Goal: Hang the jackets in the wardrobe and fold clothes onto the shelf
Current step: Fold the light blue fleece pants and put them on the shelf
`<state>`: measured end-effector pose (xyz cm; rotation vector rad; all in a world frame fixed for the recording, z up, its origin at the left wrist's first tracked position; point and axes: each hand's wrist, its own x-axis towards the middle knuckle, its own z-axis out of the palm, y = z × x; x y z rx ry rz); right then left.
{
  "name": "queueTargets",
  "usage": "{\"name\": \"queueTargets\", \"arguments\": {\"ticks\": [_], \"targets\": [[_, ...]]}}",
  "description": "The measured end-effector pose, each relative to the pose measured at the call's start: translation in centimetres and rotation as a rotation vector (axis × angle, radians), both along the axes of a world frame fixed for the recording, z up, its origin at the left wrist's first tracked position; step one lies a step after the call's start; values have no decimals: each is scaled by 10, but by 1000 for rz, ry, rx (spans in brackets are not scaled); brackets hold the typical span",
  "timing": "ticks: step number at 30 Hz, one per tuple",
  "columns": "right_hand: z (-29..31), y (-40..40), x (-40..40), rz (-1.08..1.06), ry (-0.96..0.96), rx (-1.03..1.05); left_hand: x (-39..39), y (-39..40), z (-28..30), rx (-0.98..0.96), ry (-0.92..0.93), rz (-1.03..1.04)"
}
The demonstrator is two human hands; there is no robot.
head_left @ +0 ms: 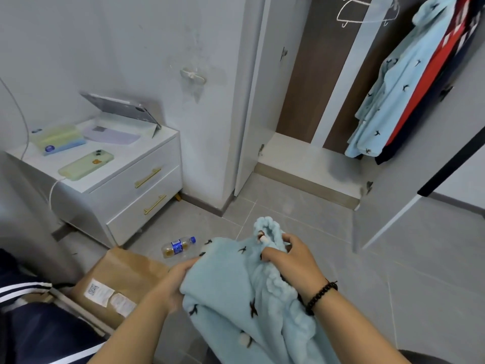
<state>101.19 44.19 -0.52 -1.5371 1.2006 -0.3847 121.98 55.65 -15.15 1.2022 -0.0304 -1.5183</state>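
Both my hands, left (pixel 172 285) and right (pixel 287 254), grip the fleece pyjama bottoms (pixel 236 287); the dangling legs could unravel my fold.

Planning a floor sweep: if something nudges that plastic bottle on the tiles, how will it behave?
The bottle lies on its side on smooth tile, so it would probably roll. It looks mostly empty, with a little amber liquid, so likely light and easily knocked away. Cap seems on, so spilling looks unlikely.

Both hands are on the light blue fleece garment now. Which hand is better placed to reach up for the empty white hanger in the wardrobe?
Right, probably. The right hand grips the fleece garment at its ruffled edge, on the side nearest the open wardrobe, where the white hanger hangs. The left hand holds the other edge, away from it.
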Motion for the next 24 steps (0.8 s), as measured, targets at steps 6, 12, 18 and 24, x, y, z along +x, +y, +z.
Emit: {"name": "queueTargets", "arguments": {"ticks": [6,12,18,24], "targets": [[25,-14,-46,-254,-252,-47,-22,-22,122,-358,-51,102],[52,-8,-99,-356,-398,-101,-129,-39,186,-497,-371,-122],[46,10,-149,-449,-442,-137,-200,-42,184,-566,-695,-320],[30,25,-187,-333,-527,79,-251,-28,161,-658,-802,-550]]}}
